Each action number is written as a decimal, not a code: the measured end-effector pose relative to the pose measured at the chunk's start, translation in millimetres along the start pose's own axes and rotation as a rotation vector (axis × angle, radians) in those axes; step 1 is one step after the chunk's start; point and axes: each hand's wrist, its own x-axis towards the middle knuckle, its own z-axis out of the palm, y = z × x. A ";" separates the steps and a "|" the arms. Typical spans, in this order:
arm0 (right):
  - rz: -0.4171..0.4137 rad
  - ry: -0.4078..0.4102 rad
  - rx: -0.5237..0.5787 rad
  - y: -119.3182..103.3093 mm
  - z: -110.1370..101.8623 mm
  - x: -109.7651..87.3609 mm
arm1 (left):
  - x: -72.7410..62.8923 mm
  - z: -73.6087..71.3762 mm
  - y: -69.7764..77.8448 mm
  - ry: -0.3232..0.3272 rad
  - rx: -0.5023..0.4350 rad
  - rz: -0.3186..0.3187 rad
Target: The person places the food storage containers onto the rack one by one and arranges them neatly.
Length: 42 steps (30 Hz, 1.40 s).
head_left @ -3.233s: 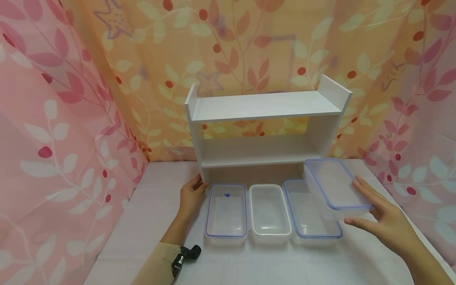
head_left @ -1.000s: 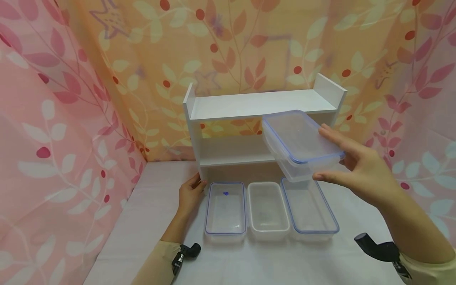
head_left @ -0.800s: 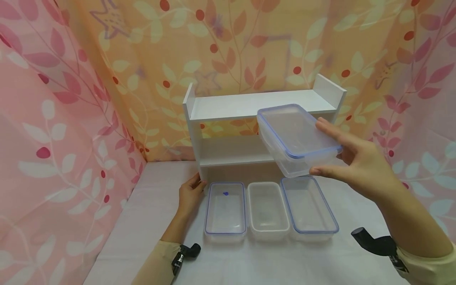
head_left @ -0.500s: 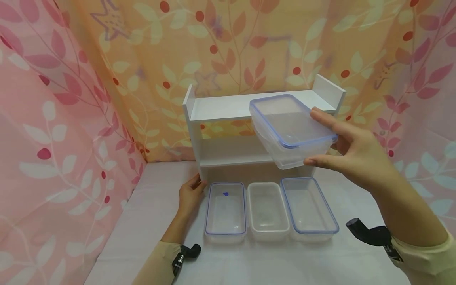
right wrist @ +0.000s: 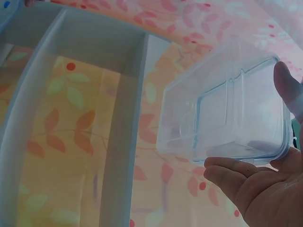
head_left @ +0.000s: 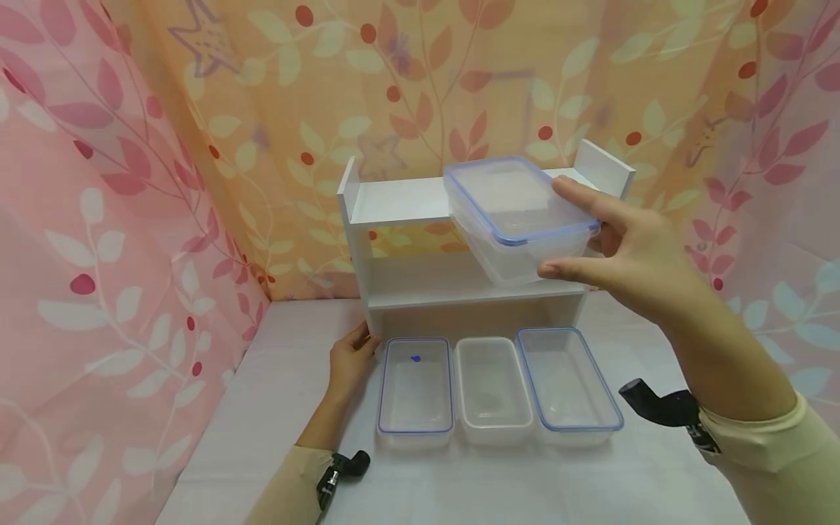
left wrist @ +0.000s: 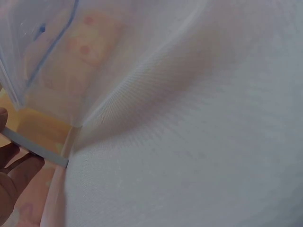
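Note:
My right hand grips a clear plastic food container with a blue-rimmed lid by its right end, thumb on the near side. The container hangs tilted in front of the white shelf's top board, apart from the table. In the right wrist view the food container looks see-through, nothing visible inside. My left hand pinches the lower left side panel of the white shelf; the left wrist view shows thumb and fingers on either side of that panel.
Three more containers stand in a row before the shelf: a blue-rimmed one with a blue mark, a white-rimmed one and a wider blue-rimmed one. White cloth covers the table. Patterned curtains surround it.
My right hand has lifted the food container from above the rightmost container, moving it up and left to the height of the top board. The left hand stays on the shelf panel.

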 end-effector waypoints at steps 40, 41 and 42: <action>-0.029 -0.022 -0.027 -10.2 51.2 79.4 | 4.1 3.9 -2.2 0.007 -0.001 -0.032; -0.027 -0.024 -0.021 -9.8 52.5 81.0 | 4.3 4.1 -2.1 0.005 -0.001 -0.034; -0.027 -0.024 -0.012 -9.2 53.9 82.8 | 4.5 4.1 -1.9 0.004 -0.001 -0.036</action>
